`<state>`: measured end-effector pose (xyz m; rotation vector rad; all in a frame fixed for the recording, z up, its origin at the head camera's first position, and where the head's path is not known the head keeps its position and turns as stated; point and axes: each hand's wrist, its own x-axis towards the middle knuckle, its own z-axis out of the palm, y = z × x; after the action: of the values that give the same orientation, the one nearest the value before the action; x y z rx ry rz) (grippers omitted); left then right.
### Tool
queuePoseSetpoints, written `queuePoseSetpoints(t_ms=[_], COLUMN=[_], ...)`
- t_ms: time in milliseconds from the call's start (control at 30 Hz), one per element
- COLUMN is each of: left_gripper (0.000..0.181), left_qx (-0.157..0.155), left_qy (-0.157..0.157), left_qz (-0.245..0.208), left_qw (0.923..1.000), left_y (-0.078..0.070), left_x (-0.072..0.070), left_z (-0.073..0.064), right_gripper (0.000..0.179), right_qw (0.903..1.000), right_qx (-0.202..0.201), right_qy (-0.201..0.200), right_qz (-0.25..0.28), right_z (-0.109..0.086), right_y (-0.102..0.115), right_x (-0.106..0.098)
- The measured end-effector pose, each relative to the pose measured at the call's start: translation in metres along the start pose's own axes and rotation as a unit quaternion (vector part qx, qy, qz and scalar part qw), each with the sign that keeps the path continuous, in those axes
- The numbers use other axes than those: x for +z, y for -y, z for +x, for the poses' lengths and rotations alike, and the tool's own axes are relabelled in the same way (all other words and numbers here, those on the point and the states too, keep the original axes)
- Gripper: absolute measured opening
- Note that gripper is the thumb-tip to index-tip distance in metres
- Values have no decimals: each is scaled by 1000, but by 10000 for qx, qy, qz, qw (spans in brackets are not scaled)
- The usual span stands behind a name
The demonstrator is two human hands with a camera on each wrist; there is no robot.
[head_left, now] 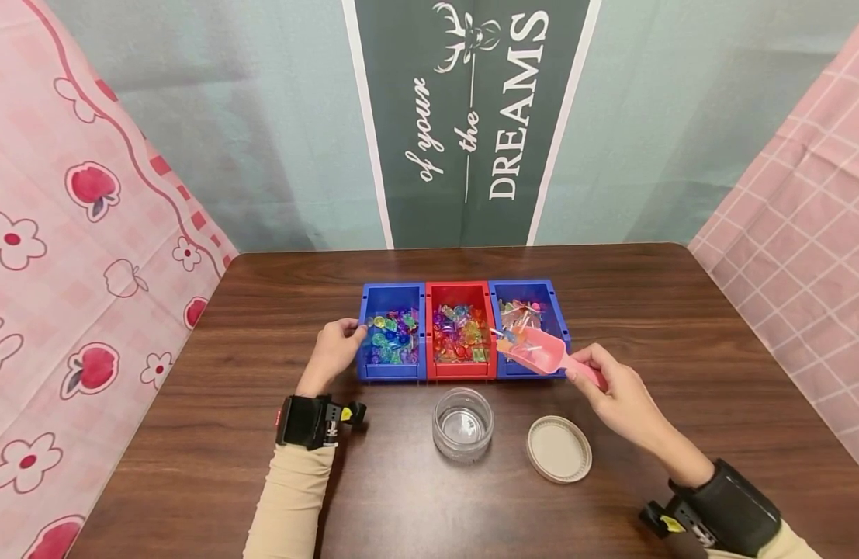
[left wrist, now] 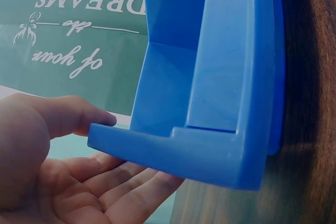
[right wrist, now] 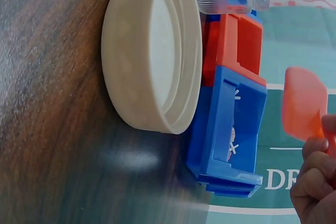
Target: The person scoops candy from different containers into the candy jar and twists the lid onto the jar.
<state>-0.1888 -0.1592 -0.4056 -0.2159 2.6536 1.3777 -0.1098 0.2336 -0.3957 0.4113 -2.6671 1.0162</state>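
My right hand grips the handle of a pink scoop, held above the front of the right blue bin. Small clear and coloured pieces lie in the scoop's bowl. My left hand pinches the side wall of the left blue bin; in the left wrist view the thumb is at the rim of that bin and the fingers lie outside. Blue and green beads fill part of it. Between them stands a red bin with red, yellow and purple beads.
An open glass jar stands on the brown table in front of the red bin. Right of the jar lies a round cream lid. Behind the table hangs a green and grey cloth, with pink cloths at both sides.
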Motion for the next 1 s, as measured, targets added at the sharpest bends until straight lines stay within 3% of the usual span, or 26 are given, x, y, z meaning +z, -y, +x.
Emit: queuePoseSetpoints(t_ms=[400,633,800,1000], left_gripper=[40,40,40,40], left_qx=[-28,12,13,3], left_qy=[9,7,-7,33], left_qz=[-29,-28,-28,-53], left_qw=[10000,10000,10000,10000], left_y=[-1,1,1,2], left_x=[0,0,1,0], left_z=[0,0,1,1], right_gripper=[24,26,29,28], right_qw=[9902,9752,9647,9600], right_qx=[-798,-1369,-1593,-1681], right_qy=[660,963,1319,1604], right_qz=[939,1448,1630,1565], right_z=[-4,-6,-7,-6], right_y=[7,7,5,4], right_x=[0,4,4,5])
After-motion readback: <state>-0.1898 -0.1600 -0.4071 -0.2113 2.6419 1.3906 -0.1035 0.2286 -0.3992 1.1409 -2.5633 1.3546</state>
